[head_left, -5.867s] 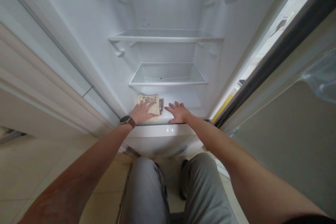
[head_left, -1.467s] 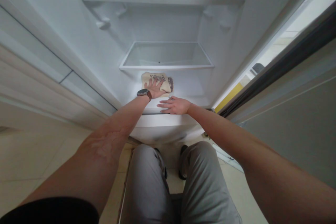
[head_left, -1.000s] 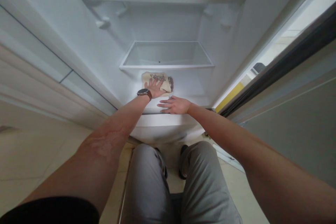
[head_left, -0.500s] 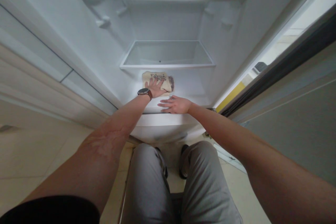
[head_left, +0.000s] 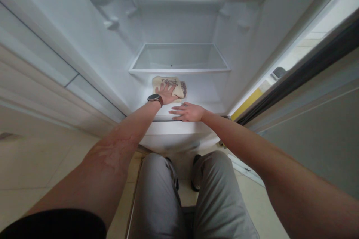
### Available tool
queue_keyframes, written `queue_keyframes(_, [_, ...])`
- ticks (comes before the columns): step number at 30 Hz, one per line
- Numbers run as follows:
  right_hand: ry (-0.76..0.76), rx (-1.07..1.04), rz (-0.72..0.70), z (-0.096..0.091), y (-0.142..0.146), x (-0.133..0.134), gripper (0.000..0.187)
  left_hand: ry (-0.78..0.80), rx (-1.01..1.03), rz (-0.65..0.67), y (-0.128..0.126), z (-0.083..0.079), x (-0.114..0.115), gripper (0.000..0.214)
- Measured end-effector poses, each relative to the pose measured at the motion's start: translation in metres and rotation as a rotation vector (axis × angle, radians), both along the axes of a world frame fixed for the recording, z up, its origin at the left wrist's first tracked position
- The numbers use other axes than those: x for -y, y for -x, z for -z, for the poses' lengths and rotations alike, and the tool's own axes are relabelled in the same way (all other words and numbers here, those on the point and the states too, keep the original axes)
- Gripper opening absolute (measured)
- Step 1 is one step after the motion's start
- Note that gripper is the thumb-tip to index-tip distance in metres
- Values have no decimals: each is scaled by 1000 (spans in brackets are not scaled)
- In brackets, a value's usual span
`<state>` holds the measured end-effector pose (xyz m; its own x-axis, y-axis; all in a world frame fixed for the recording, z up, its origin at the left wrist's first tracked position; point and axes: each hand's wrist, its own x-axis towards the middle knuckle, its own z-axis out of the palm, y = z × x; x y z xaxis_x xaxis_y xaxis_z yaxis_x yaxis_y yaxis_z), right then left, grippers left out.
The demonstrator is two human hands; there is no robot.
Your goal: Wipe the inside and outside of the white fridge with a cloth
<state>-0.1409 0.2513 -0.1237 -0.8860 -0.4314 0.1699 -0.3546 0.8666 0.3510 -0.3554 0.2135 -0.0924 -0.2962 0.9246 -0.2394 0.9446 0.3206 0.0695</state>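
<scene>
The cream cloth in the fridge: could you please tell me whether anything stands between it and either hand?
Nothing visible does. The left hand lies spread directly on the cream cloth. The right hand is just in front of it, by the fridge's front edge; whether right hand and cloth touch is hard to tell.

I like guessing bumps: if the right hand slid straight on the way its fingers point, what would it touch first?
Probably the person's bare left forearm, near the round dark watch on a brown strap. The right hand points across the white front ledge toward it, but heights are hard to judge.
</scene>
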Motion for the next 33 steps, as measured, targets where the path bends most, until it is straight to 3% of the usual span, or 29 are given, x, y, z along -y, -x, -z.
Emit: queue_keyframes(33, [-1, -4, -1, -2, 0, 1, 39, -3, -29, 10, 2, 3, -2, 95])
